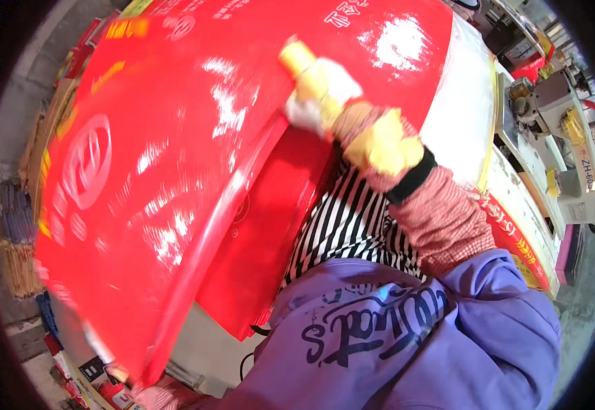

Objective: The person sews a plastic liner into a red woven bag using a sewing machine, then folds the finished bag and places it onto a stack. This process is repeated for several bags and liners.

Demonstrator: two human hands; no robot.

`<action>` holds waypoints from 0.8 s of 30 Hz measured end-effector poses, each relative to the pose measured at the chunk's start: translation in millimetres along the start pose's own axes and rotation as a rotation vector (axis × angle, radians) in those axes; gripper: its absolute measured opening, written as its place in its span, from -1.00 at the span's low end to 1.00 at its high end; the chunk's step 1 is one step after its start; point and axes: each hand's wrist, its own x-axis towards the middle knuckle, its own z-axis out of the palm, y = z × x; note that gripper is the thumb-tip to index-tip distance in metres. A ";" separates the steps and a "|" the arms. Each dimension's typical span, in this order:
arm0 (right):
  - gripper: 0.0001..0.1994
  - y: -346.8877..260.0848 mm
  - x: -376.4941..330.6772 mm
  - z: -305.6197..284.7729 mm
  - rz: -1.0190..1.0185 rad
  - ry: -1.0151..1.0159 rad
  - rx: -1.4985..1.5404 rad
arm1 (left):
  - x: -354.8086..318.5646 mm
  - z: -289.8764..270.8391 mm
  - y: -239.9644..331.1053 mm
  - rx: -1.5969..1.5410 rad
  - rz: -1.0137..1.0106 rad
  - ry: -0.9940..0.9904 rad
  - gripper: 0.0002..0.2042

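A large, glossy red printed plastic sheet spreads across the left and middle, with pale and yellow markings. Its near edge is raised and curls between my two hands. My right hand, in a white and yellow glove and slightly blurred, is closed at the upper end of that edge. At the lower left, my left hand is closed at the sheet's near corner, mostly hidden by the red material. Under the raised edge, more red printed sheets lie in a stack beside my striped trousers.
A white sheet lies right of the red one. A sewing machine stands on a bench at the far right, with a red and yellow printed piece below it. Bundled strips sit along the left wall.
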 end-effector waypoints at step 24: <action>-0.86 -95.9 -77.7 79.9 1.125 -0.680 1.504 | -22.5 302.3 -125.6 1.163 1.146 -0.051 -0.81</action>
